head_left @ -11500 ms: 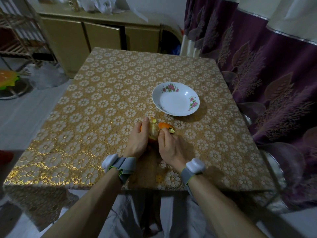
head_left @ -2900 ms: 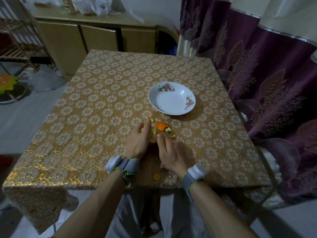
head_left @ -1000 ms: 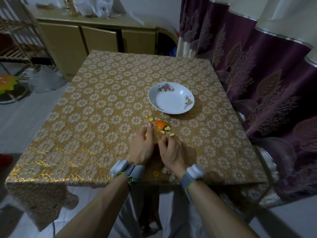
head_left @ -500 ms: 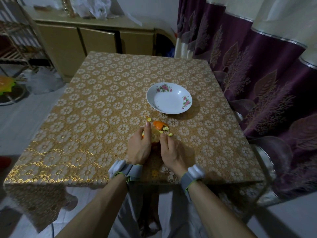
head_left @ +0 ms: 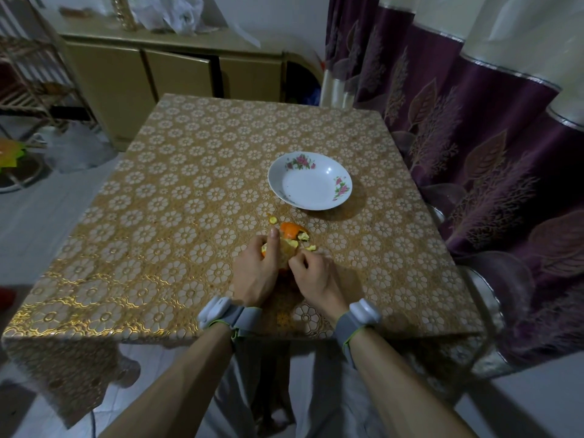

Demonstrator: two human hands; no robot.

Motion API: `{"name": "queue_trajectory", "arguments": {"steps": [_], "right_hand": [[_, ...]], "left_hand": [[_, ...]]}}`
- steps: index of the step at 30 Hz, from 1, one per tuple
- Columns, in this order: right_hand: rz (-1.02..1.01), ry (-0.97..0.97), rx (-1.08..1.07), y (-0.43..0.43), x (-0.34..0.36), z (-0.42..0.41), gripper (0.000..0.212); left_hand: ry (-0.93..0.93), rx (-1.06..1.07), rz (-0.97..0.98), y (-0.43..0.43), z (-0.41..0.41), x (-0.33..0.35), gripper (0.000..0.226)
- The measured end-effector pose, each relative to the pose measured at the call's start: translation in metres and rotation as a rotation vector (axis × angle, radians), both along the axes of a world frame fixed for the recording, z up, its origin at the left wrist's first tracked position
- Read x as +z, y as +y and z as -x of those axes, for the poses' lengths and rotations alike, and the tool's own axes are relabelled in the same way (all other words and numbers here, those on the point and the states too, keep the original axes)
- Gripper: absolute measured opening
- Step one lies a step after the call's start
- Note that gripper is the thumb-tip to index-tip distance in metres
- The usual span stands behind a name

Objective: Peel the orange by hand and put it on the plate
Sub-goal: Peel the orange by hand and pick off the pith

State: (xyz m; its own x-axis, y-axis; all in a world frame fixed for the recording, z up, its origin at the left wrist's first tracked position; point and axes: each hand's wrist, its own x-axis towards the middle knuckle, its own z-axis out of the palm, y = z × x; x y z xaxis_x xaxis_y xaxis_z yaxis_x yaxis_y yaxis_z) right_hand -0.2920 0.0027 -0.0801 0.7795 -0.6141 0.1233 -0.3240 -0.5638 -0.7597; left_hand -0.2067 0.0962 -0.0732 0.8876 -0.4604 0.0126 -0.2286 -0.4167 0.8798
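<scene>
Grip of left hand cups round, pithy orange.

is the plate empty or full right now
Empty: the plate shows only bare white inside; the orange is outside it, nearer the camera.

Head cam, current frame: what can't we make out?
Orange: head view, mostly covered by left hand and right hand; peel remaining unknown.
Right hand's fingertips: curled under, behind its own knuckles; grip unclear.
Peel scraps: too small to count.
Clutter on cabinet: cut by top edge, dim.
</scene>
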Motion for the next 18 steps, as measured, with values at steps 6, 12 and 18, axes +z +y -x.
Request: {"name": "queue_trajectory", "arguments": {"steps": [6, 12, 18], "right_hand": [[-0.051, -0.041, -0.037, 0.009, -0.001, 0.003, 0.041], [-0.046, -0.122, -0.033, 0.02, 0.001, -0.002, 0.037], [-0.239, -0.049, 0.012, 0.016, 0.009, -0.002, 0.032]], "left_hand": [[0.064, -0.02, 0.038, 0.001, -0.003, 0.004, 0.052], [0.076, 0.021, 0.098, 0.0, 0.001, 0.005, 0.07], [0.034, 0.035, 0.058, 0.0, 0.002, 0.004, 0.061]]}}
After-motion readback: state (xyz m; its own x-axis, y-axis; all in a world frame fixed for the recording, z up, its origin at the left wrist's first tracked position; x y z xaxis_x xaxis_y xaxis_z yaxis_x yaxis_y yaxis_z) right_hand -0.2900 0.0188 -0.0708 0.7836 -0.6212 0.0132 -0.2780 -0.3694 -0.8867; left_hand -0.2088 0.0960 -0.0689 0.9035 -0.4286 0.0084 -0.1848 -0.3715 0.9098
